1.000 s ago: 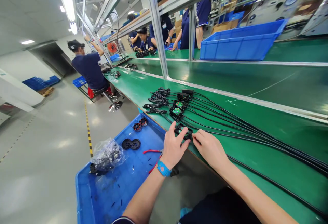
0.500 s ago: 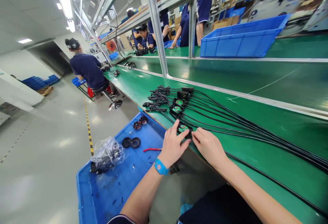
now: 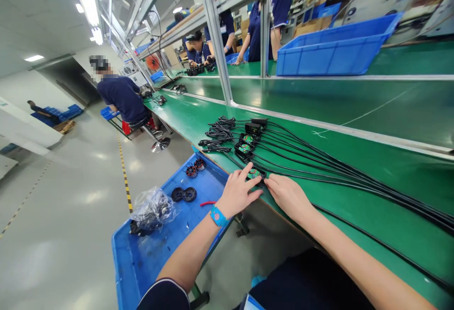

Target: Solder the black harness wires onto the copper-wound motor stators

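Observation:
At the green bench's near edge lies an open black housing (image 3: pixel 263 173) with a green circuit board (image 3: pixel 254 172) inside. My left hand (image 3: pixel 237 192) grips its left and near sides, fingers spread around it. The fingers of my right hand (image 3: pixel 286 197) are pinched together at the housing's right end; what lies between the fingertips is hidden. A black cable (image 3: pixel 358 228) emerges from behind my right hand and runs off to the lower right. Just beyond are several similar black housings (image 3: pixel 245 148) with cables, some showing green boards. Coiled black cable (image 3: pixel 220 131) lies to their left.
Below the bench edge, a blue tray (image 3: pixel 122 272) holds a plastic bag of black parts (image 3: pixel 153 209), a black double-ring part (image 3: pixel 183 194), wire coils (image 3: pixel 195 167) and a red-handled tool (image 3: pixel 207 203). A blue bin (image 3: pixel 328 54) stands across the bench. A seated co-worker (image 3: pixel 122 99) is at left.
Both hands stay at the same housing, with small finger shifts. The view has moved slightly, and the red-handled tool is now more covered by my left hand.

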A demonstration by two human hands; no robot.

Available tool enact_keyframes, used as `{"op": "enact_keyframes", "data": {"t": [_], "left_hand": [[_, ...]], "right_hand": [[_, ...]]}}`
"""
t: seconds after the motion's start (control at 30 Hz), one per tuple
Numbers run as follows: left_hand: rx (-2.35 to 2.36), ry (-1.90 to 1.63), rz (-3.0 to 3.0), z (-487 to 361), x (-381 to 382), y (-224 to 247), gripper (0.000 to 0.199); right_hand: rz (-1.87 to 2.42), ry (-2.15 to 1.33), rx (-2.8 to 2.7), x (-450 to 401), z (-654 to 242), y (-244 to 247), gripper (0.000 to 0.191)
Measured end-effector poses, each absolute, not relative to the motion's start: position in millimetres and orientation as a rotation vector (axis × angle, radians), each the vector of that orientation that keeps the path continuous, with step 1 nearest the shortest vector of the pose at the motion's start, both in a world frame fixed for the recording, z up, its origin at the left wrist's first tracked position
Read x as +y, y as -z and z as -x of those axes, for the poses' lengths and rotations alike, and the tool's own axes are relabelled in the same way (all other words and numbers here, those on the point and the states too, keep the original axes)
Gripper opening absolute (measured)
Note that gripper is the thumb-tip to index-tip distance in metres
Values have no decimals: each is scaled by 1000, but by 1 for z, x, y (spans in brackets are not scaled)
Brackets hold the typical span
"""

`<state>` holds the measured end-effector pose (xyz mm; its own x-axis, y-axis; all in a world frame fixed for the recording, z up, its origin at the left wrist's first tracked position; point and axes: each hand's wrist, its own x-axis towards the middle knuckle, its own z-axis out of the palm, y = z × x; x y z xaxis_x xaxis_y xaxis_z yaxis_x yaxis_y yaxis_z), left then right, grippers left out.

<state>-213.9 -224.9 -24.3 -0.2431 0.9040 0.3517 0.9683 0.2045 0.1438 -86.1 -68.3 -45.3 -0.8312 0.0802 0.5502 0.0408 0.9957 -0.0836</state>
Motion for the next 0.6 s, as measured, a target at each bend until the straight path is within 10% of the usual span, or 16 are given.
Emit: {"op": "enact_keyframes", "data": {"t": [0.6], "left_hand": [[-2286, 764, 1663, 215, -227, 39, 56]], "right_hand": [[75, 30, -2613, -73, 84, 43, 29]]}}
